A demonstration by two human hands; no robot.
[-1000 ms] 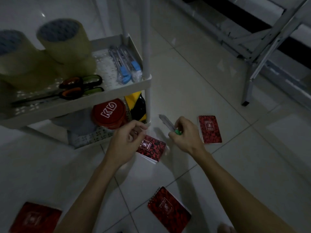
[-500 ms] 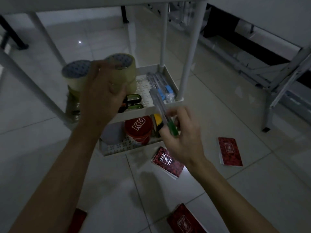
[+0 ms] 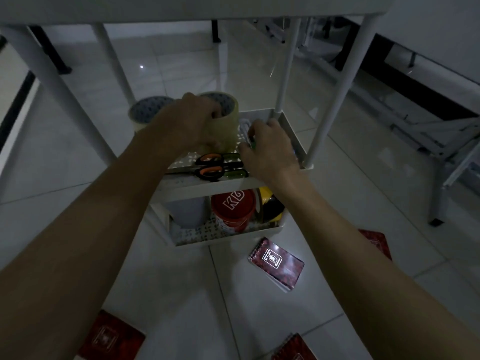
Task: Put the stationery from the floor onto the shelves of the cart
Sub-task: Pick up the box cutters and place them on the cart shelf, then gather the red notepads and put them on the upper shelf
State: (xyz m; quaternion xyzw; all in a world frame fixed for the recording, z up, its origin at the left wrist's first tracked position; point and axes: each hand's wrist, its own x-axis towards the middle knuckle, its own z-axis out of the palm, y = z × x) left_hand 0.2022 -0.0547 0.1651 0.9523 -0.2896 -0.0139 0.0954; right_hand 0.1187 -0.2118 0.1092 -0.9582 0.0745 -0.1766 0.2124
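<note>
Two bare arms reach forward over a pale tiled floor to the middle shelf of a small white cart in dim light. The left hand wraps around a tall yellowish roll of tape standing on that shelf, with a second roll just to its left. The right hand hovers over the right part of the shelf, fingers closed on a small item with a green end, too hidden to identify. Two pairs of orange-handled scissors lie at the near edge of the shelf. On the bottom shelf stands a red tub. Four red notebooks lie on the floor, near and right of the cart.
</note>
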